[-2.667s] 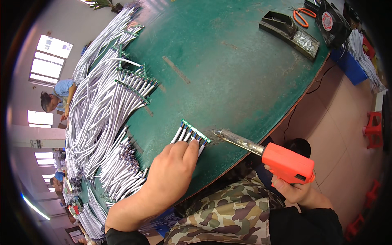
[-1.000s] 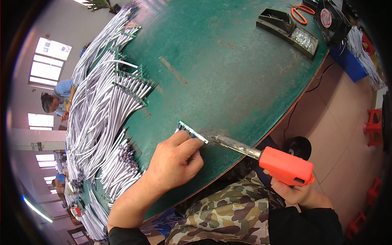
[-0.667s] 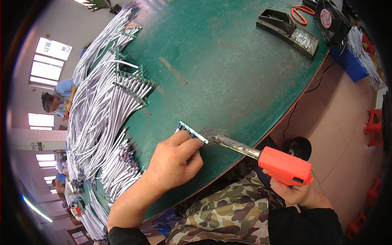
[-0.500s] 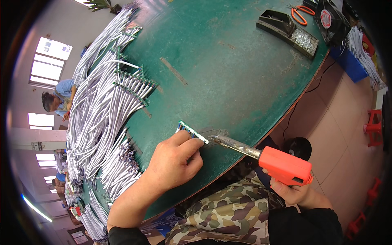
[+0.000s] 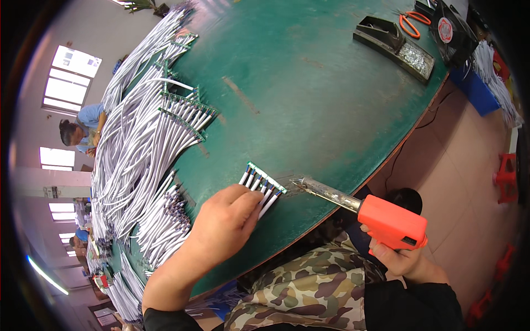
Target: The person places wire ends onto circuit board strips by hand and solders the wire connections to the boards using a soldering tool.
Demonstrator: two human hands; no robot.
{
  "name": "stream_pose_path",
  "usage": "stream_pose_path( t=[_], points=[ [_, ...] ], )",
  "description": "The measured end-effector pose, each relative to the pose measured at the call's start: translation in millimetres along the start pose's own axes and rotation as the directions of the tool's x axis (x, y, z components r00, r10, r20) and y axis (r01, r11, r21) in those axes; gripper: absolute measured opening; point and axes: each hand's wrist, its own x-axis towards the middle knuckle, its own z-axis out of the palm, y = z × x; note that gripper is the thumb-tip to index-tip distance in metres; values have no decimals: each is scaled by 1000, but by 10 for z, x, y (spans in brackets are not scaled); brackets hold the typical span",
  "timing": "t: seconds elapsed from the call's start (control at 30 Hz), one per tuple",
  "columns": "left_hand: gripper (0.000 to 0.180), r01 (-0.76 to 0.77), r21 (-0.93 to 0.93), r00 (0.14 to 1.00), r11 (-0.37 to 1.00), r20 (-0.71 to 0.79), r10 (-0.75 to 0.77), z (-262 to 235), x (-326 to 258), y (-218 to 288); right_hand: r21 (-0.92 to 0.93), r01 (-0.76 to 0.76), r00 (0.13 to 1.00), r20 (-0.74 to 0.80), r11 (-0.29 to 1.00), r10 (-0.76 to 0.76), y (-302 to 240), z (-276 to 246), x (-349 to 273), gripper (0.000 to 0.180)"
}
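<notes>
A narrow green-and-white circuit board strip (image 5: 268,177) lies on the bench with several short white cables (image 5: 269,203) running from its near side. My left hand (image 5: 227,222) is closed over these cables, just below the strip; its fingertips are partly hidden. In my right hand (image 5: 398,260) is an orange-handled soldering gun (image 5: 393,223), gripped round the handle. Its metal tip points left and sits just right of the strip's end, apart from it.
A big heap of white cables (image 5: 132,143) with board strips covers the bench's left side. At the far right of the green bench (image 5: 298,99) stand a soldering stand (image 5: 395,47), orange-handled scissors (image 5: 411,23) and a black fan (image 5: 451,30). Another person (image 5: 83,129) works beyond the heap.
My left hand has shifted back from the strip, uncovering more of the cables. The soldering gun has moved slightly right, away from the strip's end. The whole view has shifted a little.
</notes>
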Motion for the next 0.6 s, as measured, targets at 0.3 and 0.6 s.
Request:
stream_pose_path(
  t=[0.3, 0.6],
  points=[
    [20, -2, 217, 989, 976, 145, -31, 1, 64, 91, 31, -81, 997, 11, 996, 81, -60, 3, -4, 32],
    [25, 0, 99, 999, 995, -40, 4, 73, 70, 38, -62, 4, 1000, 4, 998, -3, -30, -30, -8, 31]
  ],
)
